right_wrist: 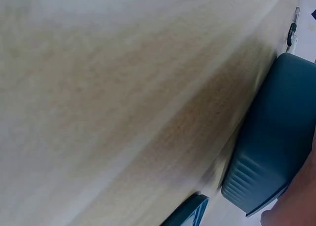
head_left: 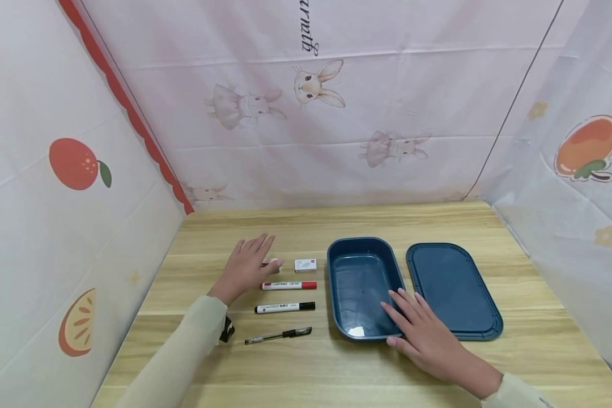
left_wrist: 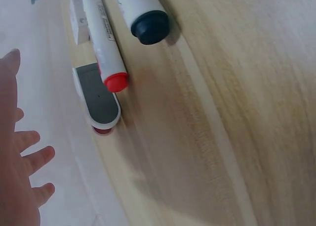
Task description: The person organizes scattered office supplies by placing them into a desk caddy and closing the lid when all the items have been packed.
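We see the left hand [head_left: 243, 271] spread, empty, near the grey object [left_wrist: 98, 95]; a white carton [head_left: 305, 265] stands between that and the blue box [head_left: 357, 277]; the right hand [head_left: 428, 340] rests there, fingers straight.

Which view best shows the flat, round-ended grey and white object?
Left wrist: the grey and white object appears close up, rounded end clear. In the head view, the left hand partly hides it; the right wrist view misses it.

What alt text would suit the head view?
A person's right hand touches an open blue container beside a matching lid; the left hand spreads over a mostly hidden item near a small white box, red marker, black marker and pen.
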{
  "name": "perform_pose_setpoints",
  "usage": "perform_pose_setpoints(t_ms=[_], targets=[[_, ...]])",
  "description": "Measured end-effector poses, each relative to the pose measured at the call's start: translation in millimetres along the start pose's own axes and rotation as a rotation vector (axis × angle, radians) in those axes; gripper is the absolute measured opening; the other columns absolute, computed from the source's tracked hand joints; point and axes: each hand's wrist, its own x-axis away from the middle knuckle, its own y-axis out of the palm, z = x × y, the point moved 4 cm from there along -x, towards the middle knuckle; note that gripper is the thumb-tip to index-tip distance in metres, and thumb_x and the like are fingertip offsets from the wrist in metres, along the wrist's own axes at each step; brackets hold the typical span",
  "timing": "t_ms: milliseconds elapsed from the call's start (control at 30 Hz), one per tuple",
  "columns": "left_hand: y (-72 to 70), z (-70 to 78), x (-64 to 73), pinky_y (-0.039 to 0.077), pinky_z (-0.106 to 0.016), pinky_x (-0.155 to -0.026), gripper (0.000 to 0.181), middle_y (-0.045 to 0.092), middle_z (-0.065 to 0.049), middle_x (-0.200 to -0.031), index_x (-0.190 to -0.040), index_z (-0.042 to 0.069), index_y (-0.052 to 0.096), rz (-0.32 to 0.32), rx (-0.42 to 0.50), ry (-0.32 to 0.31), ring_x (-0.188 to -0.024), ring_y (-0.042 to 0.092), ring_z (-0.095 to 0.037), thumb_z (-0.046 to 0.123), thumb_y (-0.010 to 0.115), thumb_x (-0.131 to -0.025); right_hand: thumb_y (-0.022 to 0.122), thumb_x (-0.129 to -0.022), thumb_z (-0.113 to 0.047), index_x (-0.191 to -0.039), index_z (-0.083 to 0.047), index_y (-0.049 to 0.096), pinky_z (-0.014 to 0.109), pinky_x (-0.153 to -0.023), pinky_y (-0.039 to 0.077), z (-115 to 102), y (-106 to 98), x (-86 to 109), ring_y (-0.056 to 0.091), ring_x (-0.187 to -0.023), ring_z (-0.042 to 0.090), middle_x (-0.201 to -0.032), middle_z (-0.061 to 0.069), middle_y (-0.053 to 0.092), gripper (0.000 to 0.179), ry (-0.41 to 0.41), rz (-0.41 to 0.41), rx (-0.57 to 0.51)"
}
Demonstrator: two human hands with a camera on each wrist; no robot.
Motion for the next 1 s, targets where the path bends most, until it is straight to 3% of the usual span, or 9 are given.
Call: perform_pose_setpoints(t_ms=[433,733,1000], targets=[[9.6,-7.4,0.8,0.008,-0.058,-0.124,0.077,0.029,-0.010,-0.165,-0.161,0.018,0.024,0.012,0.041,-0.030,-0.150,0.031,-0.033,0.058,0.048,-0.101,0.053,-0.103,-0.046,-0.154,-0.019,0.043,0.036,-0.125,-0.006,1,5,0.4,0.019,-0.154,0.031,-0.164,0.011,0.032,0.058,-0.002,0.023,-0.019],[16.7,-7.5,3.8,0.009,-0.060,-0.123,0.068,0.043,-0.008,-0.158,-0.157,0.017,0.036,-0.004,0.054,0.004,-0.146,0.040,-0.026,0.052,0.053,-0.102,0.054,-0.102,-0.045,-0.153,-0.019,0.045,0.036,-0.126,-0.004,1,6,0.9,0.020,-0.154,0.031,-0.163,0.011,0.033,0.057,0.004,0.031,-0.040],[16.0,-7.2,6.6,0.011,-0.062,-0.122,0.066,0.048,-0.008,-0.155,-0.157,0.016,0.037,0.005,0.045,0.017,-0.142,0.045,-0.029,0.047,0.057,-0.101,0.056,-0.102,-0.043,-0.152,-0.019,0.046,0.037,-0.126,-0.003,1,5,1.5,0.023,-0.152,0.033,-0.162,0.012,0.034,0.057,-0.008,0.046,-0.044]])
